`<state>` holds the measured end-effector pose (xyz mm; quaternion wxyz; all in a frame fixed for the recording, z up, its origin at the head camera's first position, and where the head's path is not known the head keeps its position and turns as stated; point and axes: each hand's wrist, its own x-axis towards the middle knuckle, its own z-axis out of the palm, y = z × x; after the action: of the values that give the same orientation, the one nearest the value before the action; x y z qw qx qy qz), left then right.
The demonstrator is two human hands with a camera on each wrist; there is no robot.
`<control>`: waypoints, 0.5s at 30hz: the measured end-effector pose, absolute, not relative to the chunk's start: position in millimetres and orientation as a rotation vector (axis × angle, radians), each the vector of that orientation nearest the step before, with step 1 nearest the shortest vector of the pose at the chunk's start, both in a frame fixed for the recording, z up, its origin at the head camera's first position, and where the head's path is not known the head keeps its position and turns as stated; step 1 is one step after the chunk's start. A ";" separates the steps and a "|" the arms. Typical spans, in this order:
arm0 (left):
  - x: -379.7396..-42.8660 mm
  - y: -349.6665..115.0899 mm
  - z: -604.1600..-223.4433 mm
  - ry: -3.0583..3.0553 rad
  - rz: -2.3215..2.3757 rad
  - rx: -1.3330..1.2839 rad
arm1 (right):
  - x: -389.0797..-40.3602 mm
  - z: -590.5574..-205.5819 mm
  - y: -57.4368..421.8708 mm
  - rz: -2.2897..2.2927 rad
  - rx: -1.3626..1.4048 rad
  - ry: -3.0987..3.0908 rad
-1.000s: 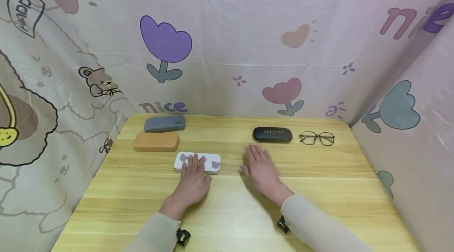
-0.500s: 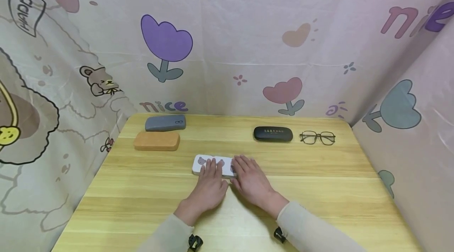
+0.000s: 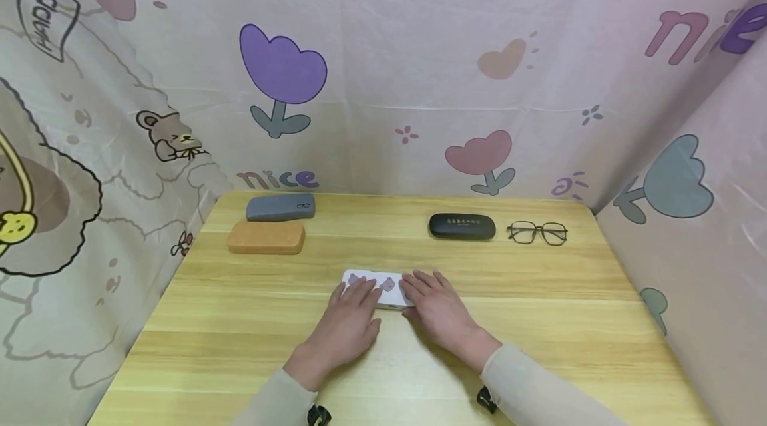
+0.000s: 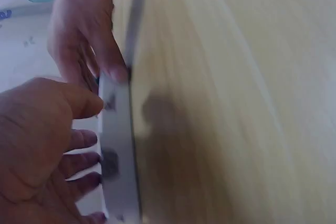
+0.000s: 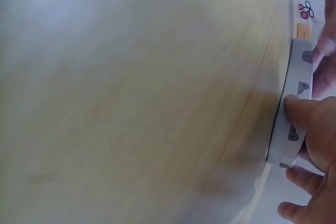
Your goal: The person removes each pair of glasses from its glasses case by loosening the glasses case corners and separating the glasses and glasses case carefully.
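Observation:
A white glasses case (image 3: 389,293) printed with bear faces lies flat on the table in front of me. Over its left part, my left hand (image 3: 338,329) touches the top with its fingertips, the thumb standing apart from the front edge. My right hand (image 3: 446,313) holds the right end, thumb at the front side and fingers over the top. In the right wrist view, the right thumb overlaps the front side of the glasses case (image 5: 296,85). From the left wrist, the left fingertips meet the upper edge of the glasses case (image 4: 118,135).
At the back left lie a grey-blue glasses case (image 3: 280,208) and, nearer, an orange glasses case (image 3: 266,237). A black glasses case (image 3: 462,226) and black-framed eyeglasses (image 3: 537,233) lie at the back right. Behind the wooden table (image 3: 383,379) hangs a patterned curtain (image 3: 371,46).
The white case has slid right and slightly nearer under my left hand. My right hand, first beside it, has come onto its right end.

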<state>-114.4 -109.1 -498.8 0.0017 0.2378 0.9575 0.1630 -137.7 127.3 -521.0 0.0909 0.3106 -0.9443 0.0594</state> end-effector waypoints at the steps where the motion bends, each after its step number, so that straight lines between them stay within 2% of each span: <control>1: -115.6 -113.1 -500.7 3.027 0.500 0.739 | -137.7 -520.1 128.8 0.183 0.931 -2.809; 15: -138.2 -149.8 -513.5 3.055 0.531 0.591 | -137.7 -517.6 148.7 0.172 1.011 -2.830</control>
<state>-138.2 -149.8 -513.5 -0.0077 0.1872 0.9678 0.1682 -137.7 148.7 -517.6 0.0657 0.3353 -0.9381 0.0570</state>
